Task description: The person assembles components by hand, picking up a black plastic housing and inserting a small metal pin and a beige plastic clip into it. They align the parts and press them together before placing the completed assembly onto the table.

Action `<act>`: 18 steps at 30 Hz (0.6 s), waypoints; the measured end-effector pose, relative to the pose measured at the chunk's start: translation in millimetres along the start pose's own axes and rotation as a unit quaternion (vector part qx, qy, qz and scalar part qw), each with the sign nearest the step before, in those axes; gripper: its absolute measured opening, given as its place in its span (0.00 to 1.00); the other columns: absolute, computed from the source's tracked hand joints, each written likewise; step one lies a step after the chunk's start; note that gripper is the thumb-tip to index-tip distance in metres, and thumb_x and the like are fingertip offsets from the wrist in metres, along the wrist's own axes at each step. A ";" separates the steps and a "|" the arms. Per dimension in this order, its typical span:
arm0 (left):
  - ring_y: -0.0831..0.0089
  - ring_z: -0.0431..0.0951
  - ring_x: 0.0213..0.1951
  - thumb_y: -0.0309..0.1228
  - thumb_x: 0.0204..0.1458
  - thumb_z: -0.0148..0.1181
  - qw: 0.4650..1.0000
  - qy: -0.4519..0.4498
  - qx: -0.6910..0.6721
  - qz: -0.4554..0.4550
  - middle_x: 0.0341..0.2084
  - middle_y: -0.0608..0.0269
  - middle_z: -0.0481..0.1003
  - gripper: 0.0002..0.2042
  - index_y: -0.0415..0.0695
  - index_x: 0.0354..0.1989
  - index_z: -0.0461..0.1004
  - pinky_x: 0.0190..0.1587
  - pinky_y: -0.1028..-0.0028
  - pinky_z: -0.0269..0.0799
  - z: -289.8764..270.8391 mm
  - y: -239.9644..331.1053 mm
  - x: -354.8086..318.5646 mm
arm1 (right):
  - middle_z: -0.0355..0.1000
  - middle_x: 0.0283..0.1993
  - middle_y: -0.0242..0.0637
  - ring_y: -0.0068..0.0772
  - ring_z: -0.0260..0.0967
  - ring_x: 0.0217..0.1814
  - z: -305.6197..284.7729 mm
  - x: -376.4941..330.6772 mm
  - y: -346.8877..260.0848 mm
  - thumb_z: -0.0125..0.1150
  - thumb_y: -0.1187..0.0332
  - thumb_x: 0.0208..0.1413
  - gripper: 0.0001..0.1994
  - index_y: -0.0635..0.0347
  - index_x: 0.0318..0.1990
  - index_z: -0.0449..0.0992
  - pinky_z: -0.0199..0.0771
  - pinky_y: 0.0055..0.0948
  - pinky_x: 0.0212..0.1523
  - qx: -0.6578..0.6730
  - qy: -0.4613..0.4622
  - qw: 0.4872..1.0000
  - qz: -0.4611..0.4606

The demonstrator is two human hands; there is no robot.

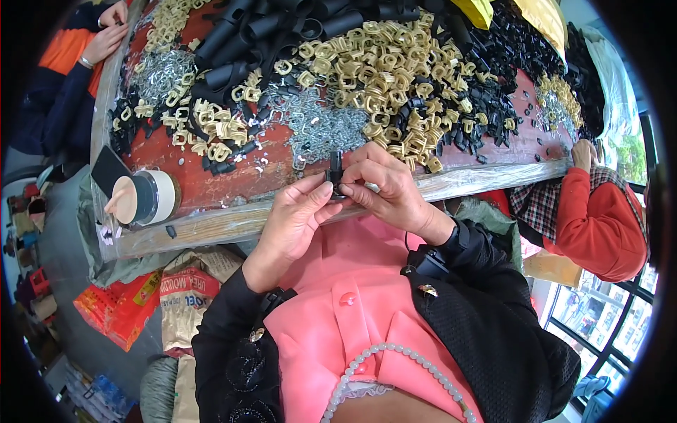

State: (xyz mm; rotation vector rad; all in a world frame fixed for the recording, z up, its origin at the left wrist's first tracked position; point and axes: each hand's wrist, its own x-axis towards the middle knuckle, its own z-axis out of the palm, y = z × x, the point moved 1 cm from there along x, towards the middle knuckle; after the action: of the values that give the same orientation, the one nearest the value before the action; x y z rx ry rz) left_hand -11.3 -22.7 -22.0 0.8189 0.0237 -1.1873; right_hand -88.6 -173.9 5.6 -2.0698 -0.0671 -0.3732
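Note:
Just over the table's near edge, my left hand [297, 224] and my right hand [386, 189] meet at a small black plastic part [336, 163]. Its narrow end stands up between my fingertips. Thumb and fingers of my left hand pinch it low down, while my right thumb and forefinger close on it from the other side. The lower portion is hidden by my fingers. Right behind my hands lies a heap of small silvery metal pieces [323, 134]. A big pile of beige plastic rings [391, 74] rises beyond.
Black tubes [264, 28] and small black parts [486, 84] cover the far side of the wood-edged red table [204, 185]. A lidded jar [156, 196] and a dark phone-like slab [110, 171] sit left. Co-workers' hands [104, 44] show left and right; sacks [185, 289] stand below.

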 end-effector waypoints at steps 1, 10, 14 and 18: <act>0.72 0.74 0.36 0.27 0.51 0.51 1.000 -0.011 -0.014 -0.005 0.36 0.59 0.72 0.12 0.35 0.43 0.67 0.38 0.79 0.72 -2.3 0.7 -0.9 | 0.63 0.32 0.36 0.34 0.63 0.35 1.5 1.2 -1.4 0.58 0.76 0.44 0.04 0.61 0.29 0.70 0.64 0.27 0.32 -0.002 -0.002 1.000 -0.003; 0.66 0.75 0.34 0.28 0.51 0.51 0.998 -0.039 -0.046 -0.035 0.33 0.56 0.72 0.11 0.35 0.40 0.67 0.37 0.79 0.73 -11.9 8.0 -15.9 | 0.63 0.32 0.39 0.39 0.63 0.35 8.1 6.0 -5.1 0.56 0.75 0.46 0.04 0.62 0.29 0.68 0.65 0.28 0.33 -0.022 -0.068 0.995 -0.076; 0.64 0.75 0.34 0.28 0.51 0.51 0.998 -0.028 -0.044 -0.036 0.32 0.56 0.72 0.10 0.35 0.39 0.67 0.36 0.79 0.74 -13.5 9.0 -19.3 | 0.60 0.31 0.38 0.39 0.62 0.31 10.5 11.2 -6.3 0.54 0.75 0.47 0.05 0.61 0.31 0.66 0.65 0.31 0.29 -0.067 -0.082 0.988 -0.110; 0.64 0.75 0.34 0.28 0.51 0.51 0.999 -0.020 -0.034 -0.028 0.33 0.57 0.72 0.11 0.35 0.40 0.67 0.36 0.78 0.74 -9.3 8.5 -18.2 | 0.61 0.31 0.40 0.39 0.62 0.33 11.3 7.9 -7.6 0.54 0.77 0.47 0.04 0.63 0.30 0.65 0.64 0.29 0.32 -0.045 -0.057 0.996 -0.060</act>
State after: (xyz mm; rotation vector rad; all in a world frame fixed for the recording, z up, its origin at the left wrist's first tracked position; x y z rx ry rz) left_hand -8.0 -1.6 -16.3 0.7388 0.0531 -1.2484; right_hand -79.9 -161.2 9.0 -2.1802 -0.2472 -0.3363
